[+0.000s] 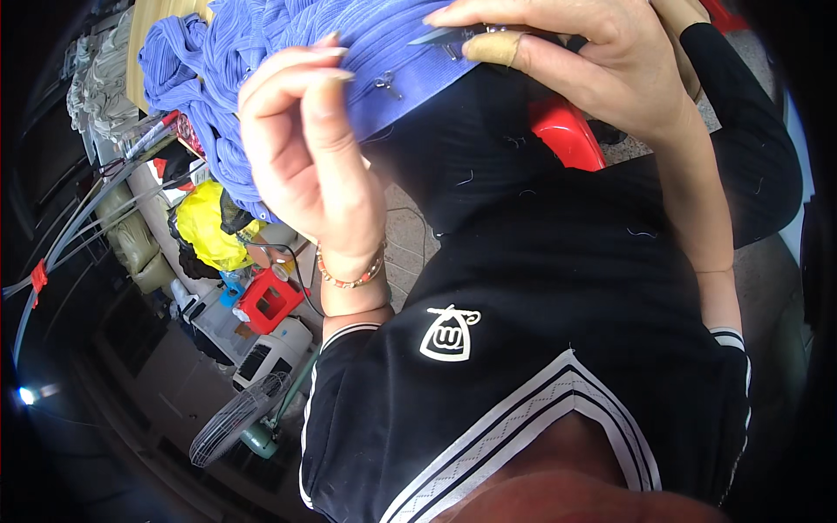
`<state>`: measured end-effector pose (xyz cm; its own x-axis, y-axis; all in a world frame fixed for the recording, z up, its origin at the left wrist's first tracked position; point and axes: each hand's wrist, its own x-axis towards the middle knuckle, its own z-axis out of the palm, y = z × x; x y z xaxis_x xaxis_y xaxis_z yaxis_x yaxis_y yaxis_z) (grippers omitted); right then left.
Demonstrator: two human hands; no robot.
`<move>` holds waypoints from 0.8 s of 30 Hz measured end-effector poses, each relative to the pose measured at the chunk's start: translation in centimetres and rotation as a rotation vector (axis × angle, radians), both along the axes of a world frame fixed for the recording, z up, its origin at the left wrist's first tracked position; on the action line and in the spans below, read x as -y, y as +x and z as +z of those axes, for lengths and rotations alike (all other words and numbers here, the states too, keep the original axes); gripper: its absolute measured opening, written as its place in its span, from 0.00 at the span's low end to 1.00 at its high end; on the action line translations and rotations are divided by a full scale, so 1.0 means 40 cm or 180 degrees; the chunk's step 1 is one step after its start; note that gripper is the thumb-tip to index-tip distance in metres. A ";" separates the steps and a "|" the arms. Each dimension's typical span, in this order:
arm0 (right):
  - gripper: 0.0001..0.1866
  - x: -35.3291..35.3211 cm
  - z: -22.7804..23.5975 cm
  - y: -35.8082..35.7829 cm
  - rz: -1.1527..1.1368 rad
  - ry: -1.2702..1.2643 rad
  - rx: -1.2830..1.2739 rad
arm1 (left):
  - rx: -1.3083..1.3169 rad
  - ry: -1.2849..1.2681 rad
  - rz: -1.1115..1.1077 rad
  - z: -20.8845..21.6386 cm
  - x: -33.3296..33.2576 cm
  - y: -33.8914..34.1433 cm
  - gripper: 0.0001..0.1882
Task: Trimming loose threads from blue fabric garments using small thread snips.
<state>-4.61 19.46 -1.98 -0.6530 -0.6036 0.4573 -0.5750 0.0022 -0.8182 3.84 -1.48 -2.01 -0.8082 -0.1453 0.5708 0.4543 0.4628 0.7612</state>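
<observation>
1. Cluttered workshop background at left: a pile of pale folded cloth, a yellow bag, a red plastic box, one floor fan with a wire guard, and a red plastic stool partly hidden behind the person's black shirt
2. Blue ribbed garment lies bunched across the top of the view, its flat smooth edge band running from the left hand to the right hand; fabric is periwinkle blue with fine vertical ribs
3. One small metal hook fastener shows on the edge band, just right of the left hand's fingertips
4. Left hand: fingers curled together over the band's edge, pinching the fabric; one beaded bracelet on the wrist
5. Right hand: closed on a pair of small metal thread snips, blade tips pointing left and lying on the band; one tan bandage wraps the thumb
6. Containers: contents of the red box cannot be made out; the yellow bag looks stuffed, contents unseen
7. Count: two hands, one garment, one pair of snips
</observation>
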 end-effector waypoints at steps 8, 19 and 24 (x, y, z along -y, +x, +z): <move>0.17 -0.023 -0.019 0.007 -0.0444 0.0037 0.0467 | -0.0450 0.0535 0.0034 0.024 0.077 0.023 0.16; 0.17 0.027 -0.224 -0.037 0.0469 -0.1915 0.1657 | 0.0420 -0.0366 0.0453 -0.072 0.110 0.065 0.08; 0.17 0.085 -0.254 -0.049 0.1137 -0.2892 0.0407 | 0.0683 -0.0507 0.0672 -0.125 0.158 0.101 0.07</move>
<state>-6.57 16.05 -12.15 -0.5775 -0.2289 0.7836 -0.3266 -0.8149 -0.4788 7.89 -7.81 -7.03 -0.8739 -0.2450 0.4198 0.1730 0.6504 0.7396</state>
